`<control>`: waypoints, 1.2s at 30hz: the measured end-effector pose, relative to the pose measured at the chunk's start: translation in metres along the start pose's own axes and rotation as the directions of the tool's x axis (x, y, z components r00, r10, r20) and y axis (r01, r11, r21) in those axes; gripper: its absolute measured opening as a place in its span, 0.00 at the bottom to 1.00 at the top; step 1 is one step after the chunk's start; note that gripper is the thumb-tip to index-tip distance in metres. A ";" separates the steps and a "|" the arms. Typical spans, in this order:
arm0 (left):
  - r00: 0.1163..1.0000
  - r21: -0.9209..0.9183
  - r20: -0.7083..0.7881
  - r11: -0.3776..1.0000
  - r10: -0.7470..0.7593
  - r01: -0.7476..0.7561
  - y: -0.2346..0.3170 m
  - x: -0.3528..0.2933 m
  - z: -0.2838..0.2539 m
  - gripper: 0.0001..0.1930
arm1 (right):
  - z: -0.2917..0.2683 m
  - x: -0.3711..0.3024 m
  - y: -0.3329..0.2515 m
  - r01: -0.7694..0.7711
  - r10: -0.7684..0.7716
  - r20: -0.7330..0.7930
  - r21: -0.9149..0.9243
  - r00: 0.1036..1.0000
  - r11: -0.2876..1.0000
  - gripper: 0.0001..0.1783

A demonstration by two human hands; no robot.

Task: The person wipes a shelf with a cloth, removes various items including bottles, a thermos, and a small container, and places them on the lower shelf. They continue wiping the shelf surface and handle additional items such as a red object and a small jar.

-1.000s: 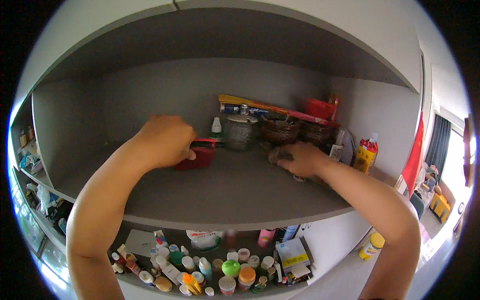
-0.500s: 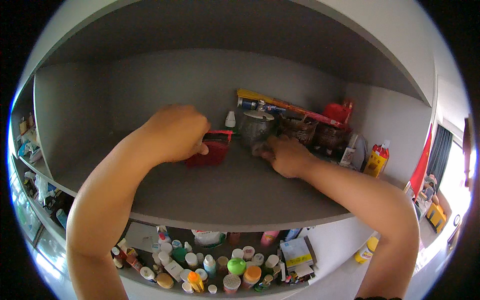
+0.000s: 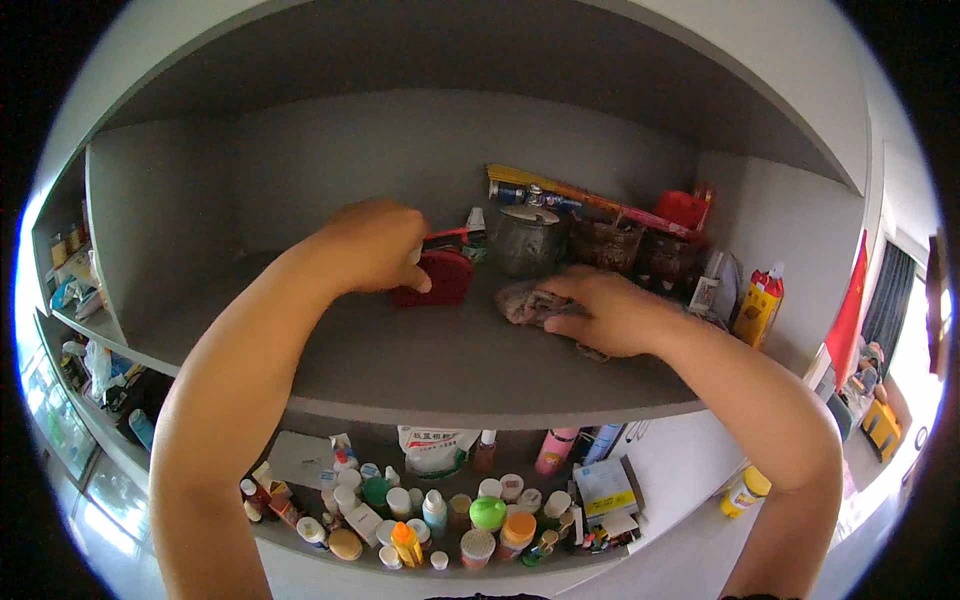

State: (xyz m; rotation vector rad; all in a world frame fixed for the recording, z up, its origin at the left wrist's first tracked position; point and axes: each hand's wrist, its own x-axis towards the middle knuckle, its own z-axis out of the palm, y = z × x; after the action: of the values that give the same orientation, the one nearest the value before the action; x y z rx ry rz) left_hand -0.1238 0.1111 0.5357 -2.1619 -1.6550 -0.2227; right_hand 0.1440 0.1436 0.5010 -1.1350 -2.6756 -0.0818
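Inside the grey cabinet compartment, my left hand [image 3: 375,247] is closed on a dark red, flat-faced item [image 3: 447,279] with a rounded top; its exact kind is unclear. My right hand [image 3: 603,308] presses a crumpled grey-brown rag [image 3: 527,303] onto the shelf board [image 3: 420,365], fingers bent over the cloth. Just behind the rag stands a dark lidded jar [image 3: 525,245]. A small white-capped bottle [image 3: 475,222] is between the jar and the red item, and a bright red strip [image 3: 447,236] shows above that item.
Two dark brown containers [image 3: 604,246], a long yellow-and-red box [image 3: 590,203], a red object [image 3: 682,208] and a yellow-red package [image 3: 759,308] crowd the right back. The lower shelf holds several small bottles, including a green-lidded one [image 3: 487,514], and a white pouch [image 3: 437,452].
My right hand has drawn away from the jar with the rag, which now shows plainly. The red item has shifted slightly right in my left hand. The whole view has moved a little.
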 end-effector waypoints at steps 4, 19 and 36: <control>0.999 -0.064 0.005 0.997 -0.046 0.047 0.012 -0.008 -0.007 0.19 | -0.011 -0.020 0.003 0.080 -0.082 0.022 0.071 0.996 0.994 0.31; 0.890 -0.484 -0.425 0.790 0.165 -0.377 0.137 -0.129 -0.034 0.17 | 0.016 -0.158 -0.070 0.346 0.072 -0.531 0.642 0.844 0.684 0.18; 0.679 -0.666 0.595 -0.209 0.429 0.716 0.315 -0.178 0.293 0.15 | 0.348 -0.318 0.027 -0.093 0.856 -0.267 0.936 0.444 0.340 0.15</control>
State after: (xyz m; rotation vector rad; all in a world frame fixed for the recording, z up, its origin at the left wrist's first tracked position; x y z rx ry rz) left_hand 0.0905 0.0061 0.1359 -3.3932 -2.9257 -1.6017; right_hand 0.3105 -0.0110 0.0876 -1.1704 -1.1020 0.6556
